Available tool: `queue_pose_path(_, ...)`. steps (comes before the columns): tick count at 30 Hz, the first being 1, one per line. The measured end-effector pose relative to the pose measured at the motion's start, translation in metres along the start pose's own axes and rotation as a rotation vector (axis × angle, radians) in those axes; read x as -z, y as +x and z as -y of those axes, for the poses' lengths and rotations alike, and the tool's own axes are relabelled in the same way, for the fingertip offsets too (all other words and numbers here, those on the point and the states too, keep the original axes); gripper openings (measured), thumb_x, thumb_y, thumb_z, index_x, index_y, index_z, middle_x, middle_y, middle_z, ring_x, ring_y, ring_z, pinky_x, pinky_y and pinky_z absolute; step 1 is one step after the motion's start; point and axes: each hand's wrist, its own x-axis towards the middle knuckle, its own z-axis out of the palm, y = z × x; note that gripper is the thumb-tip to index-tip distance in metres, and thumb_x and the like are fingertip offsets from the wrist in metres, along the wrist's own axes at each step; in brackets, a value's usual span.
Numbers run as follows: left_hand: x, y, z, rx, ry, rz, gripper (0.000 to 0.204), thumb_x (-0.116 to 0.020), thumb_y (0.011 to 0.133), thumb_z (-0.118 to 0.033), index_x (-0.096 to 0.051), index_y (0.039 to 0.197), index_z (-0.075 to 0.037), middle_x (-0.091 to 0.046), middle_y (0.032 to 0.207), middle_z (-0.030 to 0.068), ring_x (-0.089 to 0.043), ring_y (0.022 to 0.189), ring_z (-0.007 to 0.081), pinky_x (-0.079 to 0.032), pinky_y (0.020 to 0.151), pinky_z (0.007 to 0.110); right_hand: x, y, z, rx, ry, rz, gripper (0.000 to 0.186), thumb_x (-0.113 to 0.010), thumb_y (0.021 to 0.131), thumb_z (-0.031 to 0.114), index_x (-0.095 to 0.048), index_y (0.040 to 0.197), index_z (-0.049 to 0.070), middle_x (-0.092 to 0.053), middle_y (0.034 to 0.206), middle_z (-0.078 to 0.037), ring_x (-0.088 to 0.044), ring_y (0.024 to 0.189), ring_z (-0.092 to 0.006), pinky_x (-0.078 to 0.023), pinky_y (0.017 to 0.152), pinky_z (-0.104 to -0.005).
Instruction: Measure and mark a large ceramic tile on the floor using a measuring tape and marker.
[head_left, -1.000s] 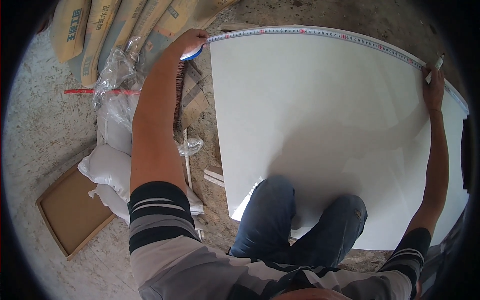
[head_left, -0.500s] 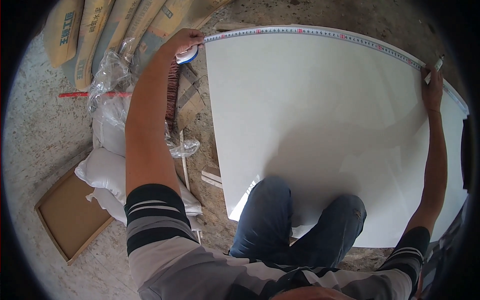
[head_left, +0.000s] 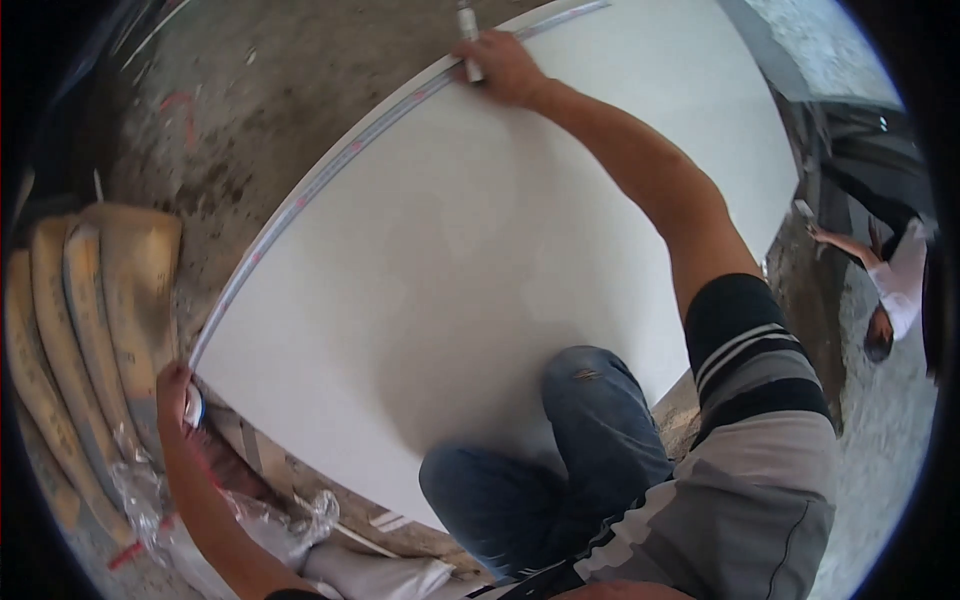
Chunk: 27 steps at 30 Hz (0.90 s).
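Observation:
A large pale slab (head_left: 300, 330) with a smooth surface lies in front of my knees. Along its far edge stretches a tape measure (head_left: 328, 175), its blade lying flat and running on past my right hand. At the slab's left corner my left hand (head_left: 173, 393) is closed on the tape's end. Just beside that hand a round white thing with a blue rim (head_left: 194, 406) partly shows; its kind is unclear. My right hand (head_left: 508, 72) rests at the far edge over the blade, fingers closed around a slim white marker (head_left: 467, 25) that points upward.
Stacked tan sacks (head_left: 95, 300) stand on the left. Clear plastic film (head_left: 140, 490), white sacks (head_left: 375, 572) and a dark red broom (head_left: 230, 465) lie beside the slab's near left side. At right, another person (head_left: 900, 275) holds a small white object near the wall.
The view has swung to the right, so slab and sacks appear turned and the other person has come in. Both hands keep their places at the tape, the right one still with the marker.

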Motion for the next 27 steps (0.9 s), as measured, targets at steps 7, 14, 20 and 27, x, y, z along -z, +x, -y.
queue_pose_path(7, -0.031, 0.016, -0.037, -0.091, -0.042, 0.089, 0.007, -0.051, 0.080, -0.007, -0.054, 0.074, -0.006, -0.047, 0.058, -0.0029, -0.038, 0.040, 0.0040, -0.030, 0.034, 0.019, 0.042, -0.011, -0.027, 0.073, -0.149, -0.027, 0.026, -0.058, 0.074, 0.023, -0.050, 0.098, 0.019, -0.053, 0.088, -0.006, -0.049, 0.092, -0.0256, -0.035, 0.082, -0.0380)
queue_pose_path(14, -0.026, 0.016, -0.028, -0.034, -0.051, 0.059, 0.004, -0.051, 0.080, -0.008, -0.055, 0.078, -0.006, -0.052, 0.060, 0.0007, -0.039, 0.038, 0.0049, -0.031, 0.034, 0.019, 0.039, 0.003, -0.025, 0.057, -0.063, -0.002, 0.027, -0.058, 0.074, 0.023, -0.050, 0.099, 0.019, -0.055, 0.084, -0.006, -0.052, 0.089, -0.0232, -0.037, 0.079, -0.0375)
queue_pose_path(20, -0.012, 0.009, -0.023, -0.010, -0.026, 0.029, 0.005, -0.054, 0.079, -0.009, -0.056, 0.076, -0.007, -0.051, 0.058, -0.0010, -0.039, 0.039, 0.0051, -0.031, 0.033, 0.019, 0.108, 0.013, -0.045, -0.229, 0.309, -0.405, 0.045, -0.058, 0.079, 0.037, -0.049, 0.112, 0.007, -0.057, 0.098, -0.011, -0.057, 0.066, -0.0153, -0.047, 0.057, -0.0281)
queue_pose_path(27, -0.028, 0.015, -0.026, -0.013, -0.050, 0.033, 0.004, -0.053, 0.080, -0.007, -0.055, 0.079, -0.004, -0.051, 0.059, 0.0007, -0.038, 0.035, 0.0063, -0.031, 0.032, 0.020, 0.148, -0.020, -0.194, -0.961, 0.358, -0.445, 0.032, -0.058, 0.078, 0.032, -0.059, 0.066, 0.002, -0.055, 0.055, -0.005, -0.052, 0.052, -0.0134, -0.042, 0.048, -0.0268)
